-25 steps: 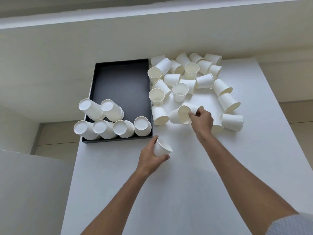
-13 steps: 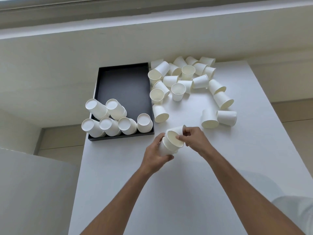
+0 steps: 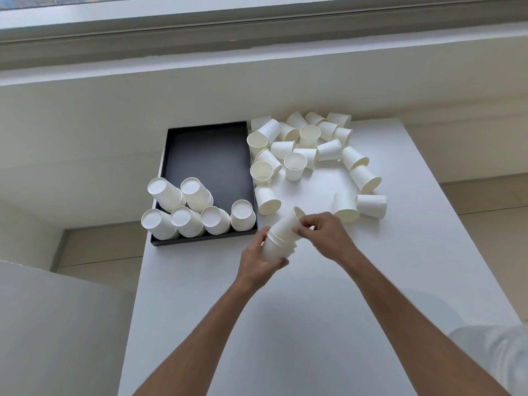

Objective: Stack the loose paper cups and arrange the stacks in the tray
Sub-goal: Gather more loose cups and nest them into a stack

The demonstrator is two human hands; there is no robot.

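Cup [image 3: 288,224] now deeper into stack [image 3: 278,247]

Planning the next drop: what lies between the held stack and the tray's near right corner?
Nothing: the head view shows only bare white table between the held stack and the tray.

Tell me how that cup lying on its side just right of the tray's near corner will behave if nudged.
The paper cup lies on its side, so it would likely roll in a curve, being tapered. It looks thin and light, so it probably skids easily on the smooth white table.
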